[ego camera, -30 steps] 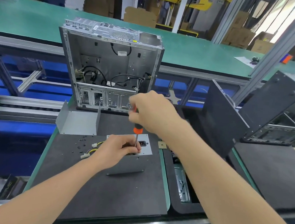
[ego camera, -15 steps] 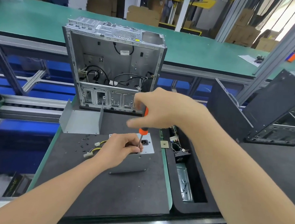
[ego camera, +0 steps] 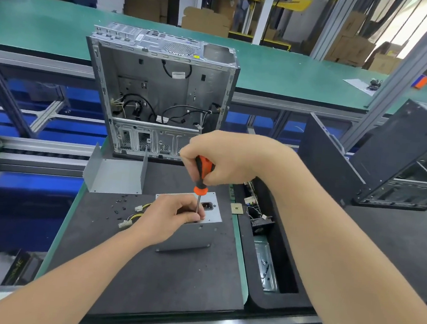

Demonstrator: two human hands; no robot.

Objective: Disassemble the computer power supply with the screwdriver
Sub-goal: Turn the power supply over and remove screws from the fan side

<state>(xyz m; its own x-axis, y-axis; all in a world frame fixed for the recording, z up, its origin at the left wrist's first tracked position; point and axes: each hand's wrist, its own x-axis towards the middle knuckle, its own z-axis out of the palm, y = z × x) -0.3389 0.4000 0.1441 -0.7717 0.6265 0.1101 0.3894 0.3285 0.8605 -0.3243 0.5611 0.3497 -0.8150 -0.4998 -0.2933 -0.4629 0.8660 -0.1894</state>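
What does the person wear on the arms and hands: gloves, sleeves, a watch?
Nothing visible. The left forearm and right forearm are bare up to the frame edge, with no sleeve in view. The left hand and the right hand have no gloves, and no ring, watch or wrist strap shows.

The left hand (ego camera: 168,220) covers most of the supply's (ego camera: 214,215) top. The screwdriver's (ego camera: 202,176) tip vanishes among its fingers, so no screw shows. The right hand (ego camera: 230,158) hides the handle's end. Black specks (ego camera: 119,205) nearby are too small to name. Both forearms run off the bottom edge.
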